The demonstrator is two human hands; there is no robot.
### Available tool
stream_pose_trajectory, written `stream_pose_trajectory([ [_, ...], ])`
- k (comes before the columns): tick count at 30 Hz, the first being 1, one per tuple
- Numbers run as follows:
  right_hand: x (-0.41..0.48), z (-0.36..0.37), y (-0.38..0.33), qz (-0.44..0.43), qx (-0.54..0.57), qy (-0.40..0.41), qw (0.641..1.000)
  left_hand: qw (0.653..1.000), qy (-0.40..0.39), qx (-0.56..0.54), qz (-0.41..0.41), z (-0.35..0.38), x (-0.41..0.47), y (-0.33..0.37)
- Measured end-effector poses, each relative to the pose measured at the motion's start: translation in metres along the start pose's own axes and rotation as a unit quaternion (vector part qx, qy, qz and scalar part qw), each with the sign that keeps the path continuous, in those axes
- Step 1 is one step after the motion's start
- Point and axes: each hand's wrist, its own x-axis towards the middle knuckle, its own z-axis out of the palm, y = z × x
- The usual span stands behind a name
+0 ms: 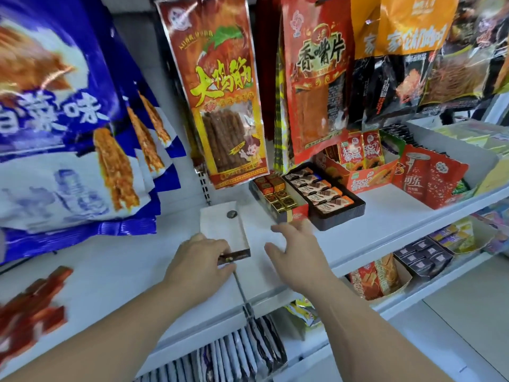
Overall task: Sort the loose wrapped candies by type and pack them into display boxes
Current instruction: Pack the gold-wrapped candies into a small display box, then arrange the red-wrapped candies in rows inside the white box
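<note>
An empty white-lined display box (224,230) with a dark outer wall lies on the white shelf (385,216). My left hand (201,260) grips its near end, fingers curled over the dark front edge. One small dark candy (232,214) sits at the box's far end. My right hand (297,250) hovers just right of the box, fingers spread and holding nothing. Behind it stand a box of gold and orange wrapped cubes (278,195) and a dark box of chocolate bars (325,194), both filled.
Hanging snack bags crowd the space above: blue and white ones (68,119) at left, a red and yellow one (220,92) over the boxes. Red papaya packets (360,158) and cola sachets (432,175) sit at right. Lower shelves hold more packets.
</note>
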Motion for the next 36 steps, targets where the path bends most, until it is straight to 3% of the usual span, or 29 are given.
stream_pose_trajectory([
  [5, -0.024, 0.031, -0.032, -0.122, -0.079, -0.198, 0.969, 0.996, -0.074, -0.036, 0.017, -0.027, -0.074, -0.038],
  [11, -0.054, 0.068, -0.077, -0.219, -0.098, -0.236, 0.942, 0.993, -0.112, -0.032, 0.005, -0.045, -0.143, -0.08],
  [15, -0.068, 0.094, -0.096, -0.274, -0.122, -0.243, 0.923, 0.995, -0.085, -0.048, -0.007, -0.052, -0.164, -0.095],
  [19, -0.067, 0.108, -0.103, -0.275, -0.16, -0.2, 0.927, 0.998, -0.059, 0.018, -0.027, -0.061, -0.174, -0.103],
  [22, -0.062, 0.116, -0.11, -0.27, -0.187, -0.177, 0.928, 0.998, 0.014, 0.019, -0.05, -0.072, -0.178, -0.123],
  [25, -0.06, 0.124, -0.121, -0.251, -0.214, -0.18, 0.927, 0.99, 0.097, -0.063, -0.086, -0.082, -0.186, -0.153],
  [28, -0.064, 0.135, -0.136, -0.221, -0.219, -0.182, 0.933, 0.974, 0.083, -0.189, -0.097, -0.084, -0.195, -0.175],
  [32, -0.079, 0.154, -0.161, -0.289, -0.201, -0.178, 0.919, 0.938, 0.091, -0.323, -0.092, -0.091, -0.194, -0.183],
  [36, -0.089, 0.168, -0.172, -0.313, -0.249, -0.14, 0.906, 0.941, 0.153, -0.264, -0.147, -0.096, -0.187, -0.201],
])
